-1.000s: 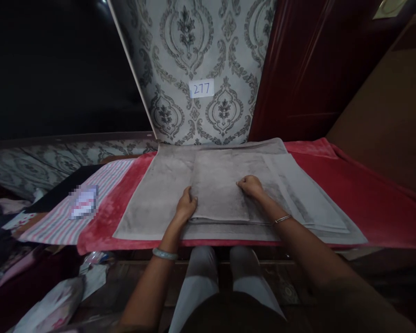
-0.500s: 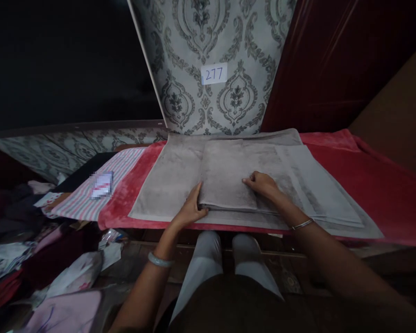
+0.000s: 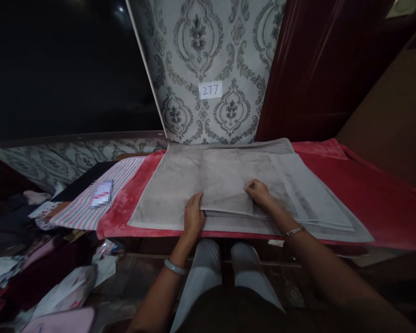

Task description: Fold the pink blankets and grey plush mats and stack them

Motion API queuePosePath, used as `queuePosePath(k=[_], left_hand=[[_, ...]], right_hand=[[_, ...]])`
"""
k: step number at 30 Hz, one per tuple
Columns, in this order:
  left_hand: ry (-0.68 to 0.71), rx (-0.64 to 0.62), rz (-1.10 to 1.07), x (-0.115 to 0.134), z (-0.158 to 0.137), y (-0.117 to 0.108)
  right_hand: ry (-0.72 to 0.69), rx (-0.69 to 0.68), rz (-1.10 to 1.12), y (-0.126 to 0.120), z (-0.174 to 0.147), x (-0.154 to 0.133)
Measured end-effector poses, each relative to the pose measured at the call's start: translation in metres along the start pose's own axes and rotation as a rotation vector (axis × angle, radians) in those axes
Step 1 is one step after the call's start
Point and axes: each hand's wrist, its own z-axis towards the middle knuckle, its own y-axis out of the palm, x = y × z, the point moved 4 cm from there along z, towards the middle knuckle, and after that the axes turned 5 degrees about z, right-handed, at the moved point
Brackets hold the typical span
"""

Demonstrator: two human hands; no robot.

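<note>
Grey cloth lies in front of you, spread over a red cover, with a narrow panel folded on top near its middle and more layers showing to the right of that panel. Your left hand is at the panel's front-left corner, partly open, its fingers together along the left edge; I cannot tell whether it grips the fabric or only rests against it. Your right hand has its thumb and fingertips drawn together in a pinch on the panel's right edge, the other fingers curled in. Along the front, the panel's edge sits a little above the layers beneath it. To your left, a striped cloth lies beside the red, bearing a small item too pixelated to make out. Ahead of you, a white card reading 277 is on the patterned wall, between a dark screen and dark red wood.
</note>
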Motion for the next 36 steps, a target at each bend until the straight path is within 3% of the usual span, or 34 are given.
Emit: queuePosePath(k=[10, 15, 19, 22, 26, 31, 36], left_hand=[[0.005, -0.076, -0.065, -0.018, 0.0, -0.003], [-0.085, -0.321, -0.261, -0.034, 0.029, -0.018], [-0.143, -0.31, -0.171, -0.035, 0.068, -0.018], [-0.006, -0.285, 0.103, -0.015, 0.104, -0.002], [0.216, -0.352, 0.355, 0.025, 0.163, 0.034], [0.313, -0.445, 0.348, 0.057, 0.248, 0.086], [0.335, -0.507, 0.317, 0.065, 0.32, 0.142]], right_hand=[[-0.025, 0.044, 0.059, 0.001, 0.018, -0.017], [-0.062, 0.066, 0.076, 0.01, 0.02, -0.019], [-0.067, 0.076, 0.083, 0.013, 0.015, -0.016], [-0.077, 0.075, 0.091, 0.011, 0.01, -0.018], [-0.086, 0.022, 0.138, 0.01, -0.009, -0.016], [-0.16, 0.041, 0.241, 0.02, -0.04, -0.001], [-0.13, 0.106, 0.299, 0.022, -0.053, 0.012]])
